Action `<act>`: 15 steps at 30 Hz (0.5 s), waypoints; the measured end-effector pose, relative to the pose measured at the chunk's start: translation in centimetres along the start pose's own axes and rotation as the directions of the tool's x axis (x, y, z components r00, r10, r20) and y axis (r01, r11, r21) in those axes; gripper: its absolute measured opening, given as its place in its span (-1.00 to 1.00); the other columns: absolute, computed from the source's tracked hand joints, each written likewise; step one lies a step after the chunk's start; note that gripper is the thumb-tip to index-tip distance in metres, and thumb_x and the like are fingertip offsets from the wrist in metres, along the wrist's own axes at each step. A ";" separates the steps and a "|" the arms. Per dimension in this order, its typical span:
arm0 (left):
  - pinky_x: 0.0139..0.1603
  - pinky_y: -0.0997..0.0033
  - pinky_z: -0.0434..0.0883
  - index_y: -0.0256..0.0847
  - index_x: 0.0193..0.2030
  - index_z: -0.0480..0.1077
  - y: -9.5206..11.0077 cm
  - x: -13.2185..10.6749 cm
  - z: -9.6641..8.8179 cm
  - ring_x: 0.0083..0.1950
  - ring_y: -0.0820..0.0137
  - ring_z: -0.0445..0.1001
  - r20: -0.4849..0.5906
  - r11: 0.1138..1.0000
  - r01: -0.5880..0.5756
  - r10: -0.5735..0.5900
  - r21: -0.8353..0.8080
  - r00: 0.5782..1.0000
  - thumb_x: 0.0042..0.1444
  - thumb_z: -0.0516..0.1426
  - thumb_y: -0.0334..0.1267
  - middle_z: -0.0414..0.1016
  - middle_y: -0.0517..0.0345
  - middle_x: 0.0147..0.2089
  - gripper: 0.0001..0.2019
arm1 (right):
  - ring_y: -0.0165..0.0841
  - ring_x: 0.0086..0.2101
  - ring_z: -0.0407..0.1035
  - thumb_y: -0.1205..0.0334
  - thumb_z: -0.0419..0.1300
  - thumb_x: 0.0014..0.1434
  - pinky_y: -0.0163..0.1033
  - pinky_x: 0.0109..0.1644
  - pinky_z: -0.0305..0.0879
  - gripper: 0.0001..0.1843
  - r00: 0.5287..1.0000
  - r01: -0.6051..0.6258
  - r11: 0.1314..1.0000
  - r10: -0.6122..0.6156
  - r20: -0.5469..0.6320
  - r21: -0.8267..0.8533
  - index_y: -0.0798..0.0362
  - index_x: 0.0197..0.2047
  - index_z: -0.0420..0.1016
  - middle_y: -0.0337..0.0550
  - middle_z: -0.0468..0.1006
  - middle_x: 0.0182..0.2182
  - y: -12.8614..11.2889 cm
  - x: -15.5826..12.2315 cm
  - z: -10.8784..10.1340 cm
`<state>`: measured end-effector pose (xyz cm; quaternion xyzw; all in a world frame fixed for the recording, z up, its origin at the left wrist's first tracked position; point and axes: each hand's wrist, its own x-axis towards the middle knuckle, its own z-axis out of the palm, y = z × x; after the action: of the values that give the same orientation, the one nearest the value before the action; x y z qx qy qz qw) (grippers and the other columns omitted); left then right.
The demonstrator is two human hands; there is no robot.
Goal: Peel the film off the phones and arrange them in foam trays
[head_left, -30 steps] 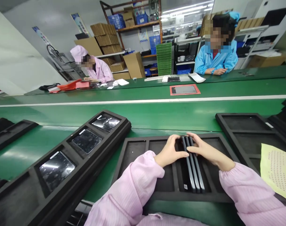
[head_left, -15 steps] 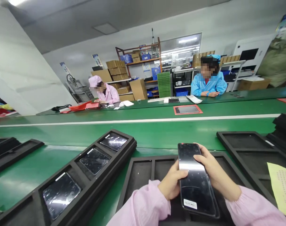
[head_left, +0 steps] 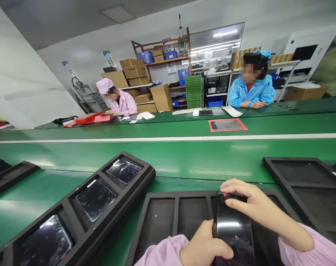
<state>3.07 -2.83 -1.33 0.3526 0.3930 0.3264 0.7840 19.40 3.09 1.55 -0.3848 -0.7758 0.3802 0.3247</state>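
Note:
A black smartphone (head_left: 234, 225) with a glossy screen and a small red mark at its top is between my hands, over a black foam tray (head_left: 177, 218). My left hand (head_left: 208, 244) grips its left side low down, thumb across the screen. At the top end is my right hand (head_left: 247, 201), its thumb on the screen near the red mark and its fingers bent over the top edge. The phone's lower end runs out of the picture. On the left, another black tray (head_left: 85, 238) holds several phones (head_left: 96, 199) in separate compartments.
More black trays (head_left: 298, 181) lie at the right and left edges (head_left: 15, 177). Across the green bench (head_left: 184, 155), a red-bordered dark panel (head_left: 227, 125) lies flat. Two people, one in pink (head_left: 125, 103) and one in blue (head_left: 252, 92), sit on the far side.
The phone has moved down and now partly leaves the view. My right hand has shifted from its right side to its top end. The camera view has turned slightly.

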 end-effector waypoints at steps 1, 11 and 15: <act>-0.41 0.47 0.12 -0.30 -0.58 0.36 0.1 0.0 -0.1 -0.45 0.47 0.20 0.011 0.999 0.021 -0.021 0.025 1.000 -0.50 0.17 -0.45 0.30 0.24 -0.56 -0.81 | -0.25 -0.22 0.42 0.19 0.16 0.04 -0.20 -0.13 0.38 -0.89 1.000 -0.010 1.000 0.010 -0.024 0.016 -0.01 -0.38 0.50 -0.14 0.52 -0.25 0.2 -0.1 0.2; -0.37 0.46 0.13 -0.29 -0.53 0.40 0.1 0.6 -0.6 -0.43 0.45 0.19 -0.025 0.984 0.144 -0.142 0.104 0.990 -0.45 0.19 -0.40 0.30 0.25 -0.53 -0.80 | -0.35 -0.43 0.40 0.42 -0.01 0.24 -0.23 -0.33 0.36 -0.80 0.822 0.336 0.762 -0.524 -0.223 -0.554 0.03 -0.37 0.34 -0.20 0.49 -0.46 1.4 -1.0 1.9; -0.33 0.42 0.18 -0.28 -0.50 0.43 0.3 0.3 -0.6 -0.40 0.40 0.28 -0.051 0.993 0.093 -0.097 -0.074 0.994 -0.44 0.20 -0.39 0.34 0.21 -0.53 -0.79 | -0.33 -0.36 0.46 0.42 -0.06 0.26 -0.21 -0.09 0.40 -0.71 0.716 0.534 0.520 -0.697 0.030 -0.666 -0.02 -0.40 0.38 -0.26 0.55 -0.47 -0.3 -2.9 1.5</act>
<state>2.62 -2.24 -1.52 0.2963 0.4188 0.3120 0.7996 19.56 -0.01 0.42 -0.2107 -0.8954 -0.0948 0.3807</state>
